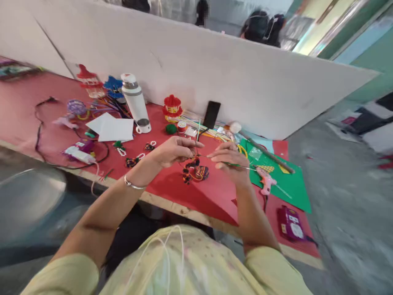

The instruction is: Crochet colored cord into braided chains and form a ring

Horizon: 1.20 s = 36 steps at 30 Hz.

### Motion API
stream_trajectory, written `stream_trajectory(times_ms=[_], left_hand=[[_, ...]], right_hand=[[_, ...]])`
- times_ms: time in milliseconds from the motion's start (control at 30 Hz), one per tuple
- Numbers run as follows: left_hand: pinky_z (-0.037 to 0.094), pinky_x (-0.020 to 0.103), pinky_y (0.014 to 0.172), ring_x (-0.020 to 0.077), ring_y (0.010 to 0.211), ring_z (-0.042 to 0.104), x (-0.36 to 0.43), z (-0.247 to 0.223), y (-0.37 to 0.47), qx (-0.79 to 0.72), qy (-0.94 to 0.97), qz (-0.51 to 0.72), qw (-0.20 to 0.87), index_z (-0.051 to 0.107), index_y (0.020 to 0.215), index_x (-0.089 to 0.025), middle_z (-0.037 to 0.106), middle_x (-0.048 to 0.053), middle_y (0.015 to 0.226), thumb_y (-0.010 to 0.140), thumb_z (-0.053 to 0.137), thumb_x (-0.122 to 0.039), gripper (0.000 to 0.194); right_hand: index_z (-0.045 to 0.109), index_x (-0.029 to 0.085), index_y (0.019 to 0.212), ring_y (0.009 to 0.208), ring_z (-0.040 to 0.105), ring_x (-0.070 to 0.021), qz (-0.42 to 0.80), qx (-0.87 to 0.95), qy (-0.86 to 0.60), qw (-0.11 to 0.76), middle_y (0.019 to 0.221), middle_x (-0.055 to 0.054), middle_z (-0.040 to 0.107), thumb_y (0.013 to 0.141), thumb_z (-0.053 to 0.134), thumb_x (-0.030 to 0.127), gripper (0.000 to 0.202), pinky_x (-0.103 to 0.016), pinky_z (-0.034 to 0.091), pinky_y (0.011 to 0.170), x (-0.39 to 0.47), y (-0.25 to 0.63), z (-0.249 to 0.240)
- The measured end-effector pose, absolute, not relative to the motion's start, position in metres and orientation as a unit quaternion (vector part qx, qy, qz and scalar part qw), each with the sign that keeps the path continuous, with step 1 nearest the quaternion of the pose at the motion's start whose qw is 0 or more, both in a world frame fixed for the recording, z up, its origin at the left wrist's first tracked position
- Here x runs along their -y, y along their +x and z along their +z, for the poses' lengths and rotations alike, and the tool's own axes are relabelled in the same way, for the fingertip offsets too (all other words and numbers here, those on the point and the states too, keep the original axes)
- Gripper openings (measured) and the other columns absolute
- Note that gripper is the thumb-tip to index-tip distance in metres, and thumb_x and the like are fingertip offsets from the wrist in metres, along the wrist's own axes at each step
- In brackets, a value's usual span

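Note:
My left hand is closed, pinching dark multicoloured yarn work that hangs below its fingertips. My right hand is closed around a thin crochet hook with a green grip, its tip pointing left toward my left fingertips. A strand of yarn runs up by the left fingers. Just under the hands, a small ball of dark yarn with orange strands rests on the red tabletop.
A white flask, a phone and a red craft piece stand toward the white partition. White papers and a glue gun lie left. A pink glue gun and purple box are right.

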State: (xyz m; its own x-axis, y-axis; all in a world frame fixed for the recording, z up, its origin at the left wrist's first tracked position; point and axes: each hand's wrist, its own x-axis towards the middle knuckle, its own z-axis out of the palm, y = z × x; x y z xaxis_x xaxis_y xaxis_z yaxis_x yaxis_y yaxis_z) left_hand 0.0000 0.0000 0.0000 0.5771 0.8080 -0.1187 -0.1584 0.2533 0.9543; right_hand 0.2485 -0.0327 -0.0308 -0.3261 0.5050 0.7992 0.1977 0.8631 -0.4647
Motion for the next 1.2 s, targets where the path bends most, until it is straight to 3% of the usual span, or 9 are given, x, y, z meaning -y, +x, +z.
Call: stream_trajectory(times_ms=[167, 333, 567, 833, 900, 1033, 1100, 1200], left_hand=[[0.027, 0.020, 0.044, 0.0048, 0.049, 0.046, 0.001, 0.001, 0.003, -0.320, 0.505, 0.338, 0.727, 0.084, 0.100, -0.011, 0.066, 0.001, 0.070, 0.058, 0.080, -0.013, 0.043], [0.033, 0.019, 0.046, 0.0067, 0.058, 0.054, 0.001, -0.004, 0.005, -0.307, 0.534, 0.340, 0.711, 0.083, 0.111, -0.015, 0.075, 0.006, 0.088, 0.061, 0.087, -0.014, 0.050], [0.030, 0.020, 0.046, 0.0060, 0.052, 0.049, 0.000, -0.009, 0.007, -0.313, 0.542, 0.342, 0.701, 0.082, 0.109, -0.012, 0.067, 0.001, 0.069, 0.061, 0.089, -0.015, 0.048], [0.036, 0.021, 0.049, 0.0074, 0.053, 0.051, 0.005, -0.010, 0.017, -0.328, 0.564, 0.412, 0.637, 0.080, 0.118, -0.012, 0.065, -0.001, 0.065, 0.063, 0.084, -0.016, 0.056], [0.041, 0.021, 0.054, 0.0085, 0.057, 0.054, 0.008, -0.018, 0.027, -0.354, 0.574, 0.472, 0.568, 0.078, 0.123, -0.011, 0.066, -0.003, 0.066, 0.063, 0.082, -0.015, 0.060], [0.043, 0.021, 0.058, 0.0082, 0.061, 0.055, 0.016, -0.033, 0.046, -0.390, 0.549, 0.562, 0.480, 0.077, 0.125, -0.013, 0.069, -0.003, 0.071, 0.065, 0.081, -0.015, 0.060], [0.040, 0.019, 0.056, 0.0070, 0.059, 0.053, 0.020, -0.034, 0.051, -0.372, 0.493, 0.594, 0.516, 0.078, 0.122, -0.014, 0.068, -0.003, 0.070, 0.066, 0.083, -0.017, 0.056], [0.028, 0.018, 0.046, 0.0038, 0.049, 0.042, 0.022, -0.029, 0.050, -0.329, 0.385, 0.566, 0.651, 0.079, 0.117, -0.015, 0.060, -0.005, 0.063, 0.063, 0.087, -0.020, 0.054]], right_hand=[[0.083, 0.037, 0.102, 0.091, 0.072, -0.0244, 0.160, 0.777, -0.250, 0.555, 0.096, 0.000, 0.086, 0.091, 0.077, 0.045, 0.015, -0.048, 0.055, 0.089, 0.035, 0.250, -0.035], [0.083, 0.038, 0.100, 0.091, 0.071, -0.0252, 0.180, 0.760, -0.259, 0.568, 0.097, 0.000, 0.086, 0.089, 0.080, 0.040, 0.012, -0.049, 0.055, 0.089, 0.037, 0.250, -0.041], [0.084, 0.037, 0.097, 0.087, 0.072, -0.0247, 0.216, 0.734, -0.258, 0.590, 0.094, 0.000, 0.086, 0.088, 0.080, 0.042, 0.011, -0.050, 0.055, 0.090, 0.036, 0.252, -0.045], [0.081, 0.034, 0.084, 0.079, 0.074, -0.0189, 0.452, 0.463, -0.314, 0.695, 0.081, 0.001, 0.081, 0.082, 0.081, 0.059, 0.025, -0.042, 0.062, 0.081, 0.038, 0.209, -0.086], [0.081, 0.033, 0.088, 0.083, 0.075, -0.0186, 0.423, 0.421, -0.351, 0.722, 0.087, 0.001, 0.081, 0.084, 0.080, 0.054, 0.022, -0.043, 0.062, 0.087, 0.041, 0.192, -0.093], [0.083, 0.030, 0.098, 0.101, 0.073, -0.0226, 0.240, 0.449, -0.421, 0.750, 0.098, -0.003, 0.081, 0.090, 0.076, 0.040, 0.014, -0.047, 0.057, 0.102, 0.049, 0.167, -0.089], [0.083, 0.030, 0.100, 0.106, 0.071, -0.0237, 0.188, 0.455, -0.424, 0.760, 0.101, -0.004, 0.080, 0.091, 0.076, 0.040, 0.015, -0.049, 0.055, 0.105, 0.050, 0.160, -0.086], [0.081, 0.030, 0.098, 0.104, 0.073, -0.0233, 0.219, 0.431, -0.379, 0.789, 0.101, -0.004, 0.080, 0.090, 0.075, 0.050, 0.022, -0.048, 0.058, 0.101, 0.044, 0.154, -0.088]])
